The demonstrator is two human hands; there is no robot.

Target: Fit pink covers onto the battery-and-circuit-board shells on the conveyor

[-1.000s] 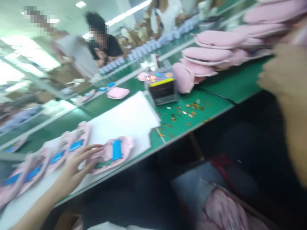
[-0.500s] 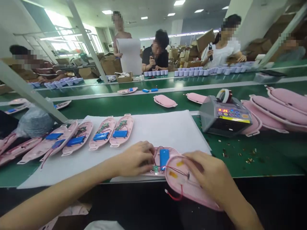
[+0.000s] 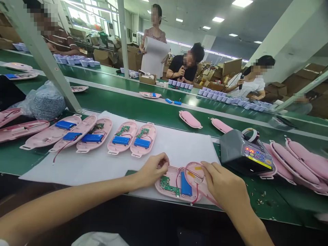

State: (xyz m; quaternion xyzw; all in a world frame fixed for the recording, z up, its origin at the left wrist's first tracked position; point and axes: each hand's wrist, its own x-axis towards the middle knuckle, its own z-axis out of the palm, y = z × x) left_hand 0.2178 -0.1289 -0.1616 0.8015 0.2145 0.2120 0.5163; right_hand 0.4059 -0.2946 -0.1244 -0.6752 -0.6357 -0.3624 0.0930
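Note:
In front of me a pink plastic half shell [image 3: 167, 195] lies open side up, with a green circuit board [image 3: 169, 186] and a blue battery pack [image 3: 186, 184] inside. My left hand [image 3: 153, 169] is at its upper left rim, thumb and fingers pinched together; what they hold, if anything, is hidden. With my right hand [image 3: 225, 184] I grip a pink cover [image 3: 191, 168], tilted over the shell's right end, its inner side with yellow tape pieces showing. Thin red and black wires run between cover and shell, and a red lead with a white plug [image 3: 192, 203] hangs from the cover.
Several pink shells with batteries [image 3: 142, 141] line the white sheet [image 3: 102, 169] at left. A grey tape dispenser [image 3: 244, 152] stands at right, before a row of pink closed shells [image 3: 298, 155]. A bagged bundle [image 3: 48, 100] sits by a post. Co-workers are across the green bench [image 3: 123, 99].
My left hand has risen off the circuit board to the shell's rim and its fingers have closed. The cover has swung up and over the shell's right end. The view has tilted.

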